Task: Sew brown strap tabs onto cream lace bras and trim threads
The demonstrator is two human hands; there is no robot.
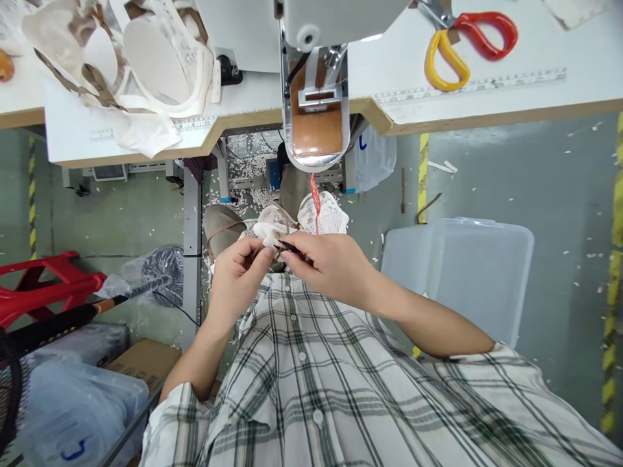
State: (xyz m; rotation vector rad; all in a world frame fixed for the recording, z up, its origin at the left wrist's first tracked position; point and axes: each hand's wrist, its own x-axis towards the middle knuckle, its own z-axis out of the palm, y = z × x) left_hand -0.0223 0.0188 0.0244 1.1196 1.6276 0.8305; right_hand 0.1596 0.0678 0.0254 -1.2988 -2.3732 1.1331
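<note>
Green floor lies beneath the left hand, pinching a white lace garment, probably light, soft, best held by its edge, and the right hand, closed around a dark pointed tool

This is looking like a sewing workshop: a sewing machine is overhanging the worktop's front edge, bras are lying near its front-left corner, and scraps are littering the floor.

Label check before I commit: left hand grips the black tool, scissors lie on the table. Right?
Wrong hand: in the head view, the right hand grips the black tool. The scissors do lie on the table.
</note>
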